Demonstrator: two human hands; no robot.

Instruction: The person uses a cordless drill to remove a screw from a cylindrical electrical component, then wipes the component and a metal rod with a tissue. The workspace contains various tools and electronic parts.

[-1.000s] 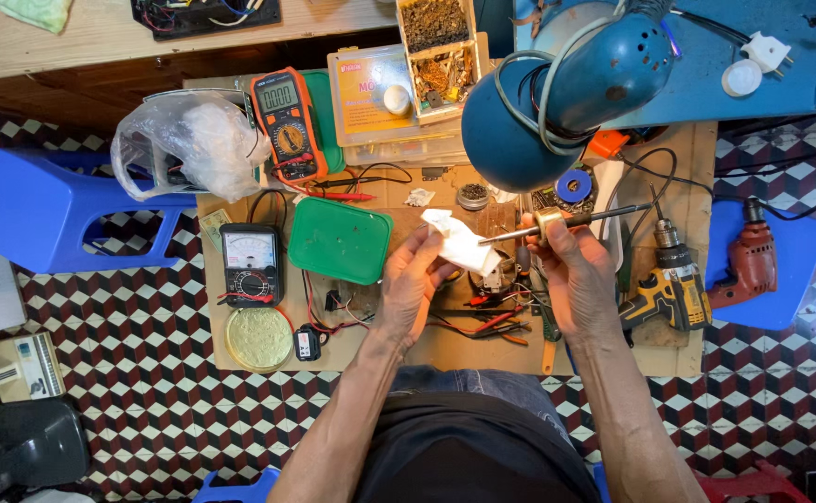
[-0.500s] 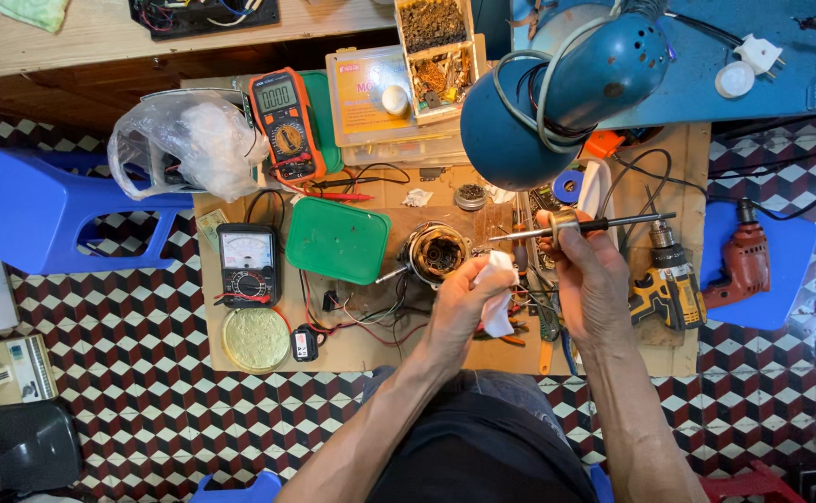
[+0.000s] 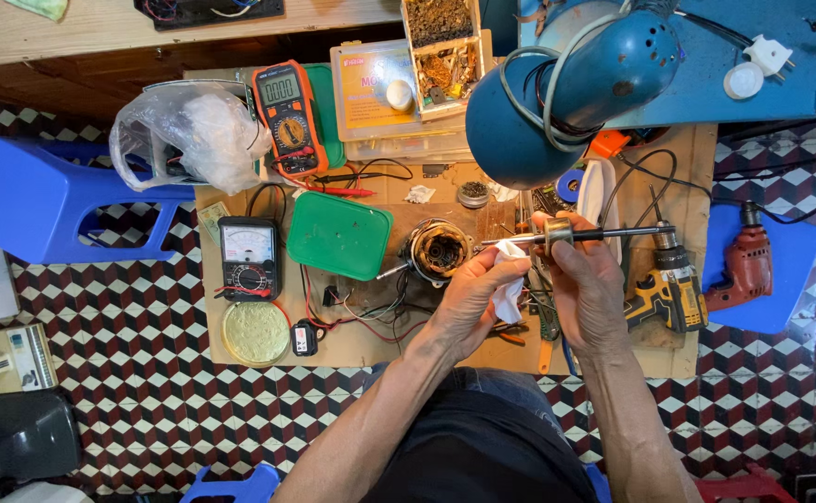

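My right hand [image 3: 587, 279] grips a metal rotor shaft [image 3: 604, 233] held level above the low wooden work board [image 3: 352, 340]. My left hand [image 3: 471, 293] holds a white cloth [image 3: 509, 279] pressed against the shaft's left end. Just left of the cloth, a round motor stator with copper windings [image 3: 438, 250] lies on the board, its wires trailing toward me.
A green lid [image 3: 338, 235], two meters [image 3: 248, 256] [image 3: 287, 116], a round tin [image 3: 255, 331], a yellow cordless drill [image 3: 667, 284] and a red drill [image 3: 748, 265] surround the work. A blue lamp [image 3: 557, 88] hangs over the board. A blue stool [image 3: 45, 200] stands left on the checkered floor.
My left hand with the cloth moved right, from over the stator to the shaft's left end. The stator is now uncovered. My right hand keeps the shaft level.
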